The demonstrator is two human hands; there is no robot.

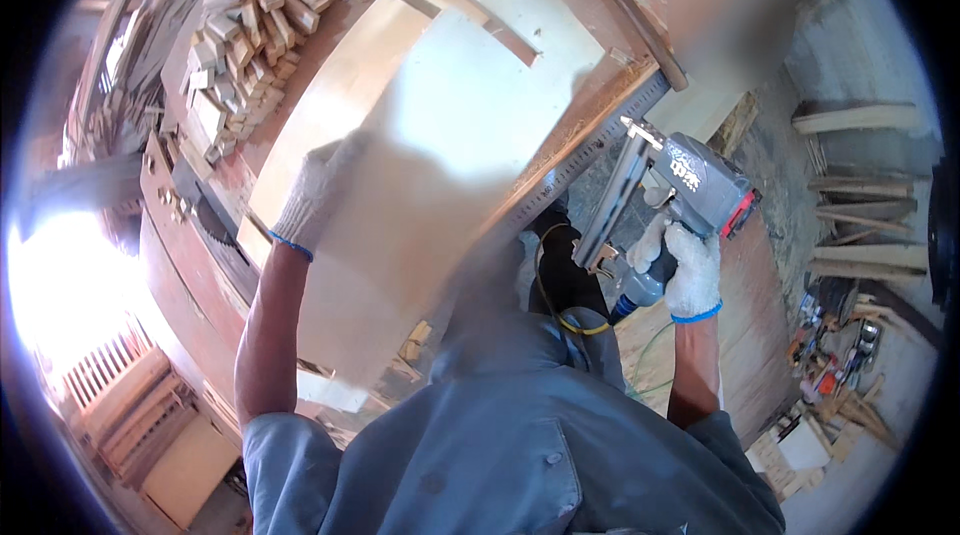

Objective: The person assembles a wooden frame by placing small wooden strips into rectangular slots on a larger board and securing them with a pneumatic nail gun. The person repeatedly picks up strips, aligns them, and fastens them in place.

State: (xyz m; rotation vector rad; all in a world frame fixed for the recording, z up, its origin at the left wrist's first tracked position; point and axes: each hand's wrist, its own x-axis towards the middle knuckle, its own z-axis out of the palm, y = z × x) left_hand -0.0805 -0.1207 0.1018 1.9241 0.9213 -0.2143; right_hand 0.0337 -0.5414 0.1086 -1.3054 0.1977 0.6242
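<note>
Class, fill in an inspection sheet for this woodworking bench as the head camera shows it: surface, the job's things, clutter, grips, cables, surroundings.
Surface: reddish wooden workbench, partly covered by boards.
Job's things: pale plywood panel, blurred in places; grey nail gun at the panel's right edge.
Clutter: pile of small wood offcuts at upper left.
Grips: left hand, gloved, lies on the panel; right hand, gloved, shut on the nail gun's handle.
Cables: yellow-green hose running from below the nail gun.
Surroundings: wood strips and scraps on the floor at right.
</note>
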